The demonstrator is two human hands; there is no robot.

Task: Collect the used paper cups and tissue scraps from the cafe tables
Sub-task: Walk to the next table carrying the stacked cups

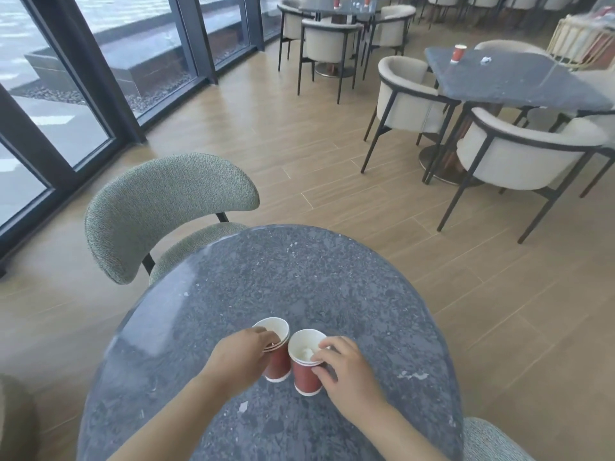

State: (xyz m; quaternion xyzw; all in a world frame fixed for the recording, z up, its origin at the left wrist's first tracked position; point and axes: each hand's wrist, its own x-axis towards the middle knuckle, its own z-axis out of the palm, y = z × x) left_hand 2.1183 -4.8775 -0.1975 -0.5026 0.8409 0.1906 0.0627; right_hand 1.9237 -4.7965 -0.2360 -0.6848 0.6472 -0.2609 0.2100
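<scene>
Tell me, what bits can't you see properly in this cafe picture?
Head view only:
- Left cup stack: the left hand covers its near side, so the cup count is unclear.
- Right cup stack: the right hand hides part of the white wad inside.
- White scrap on the square table: too small to identify.
- Far table cups: tiny and blurred.
</scene>
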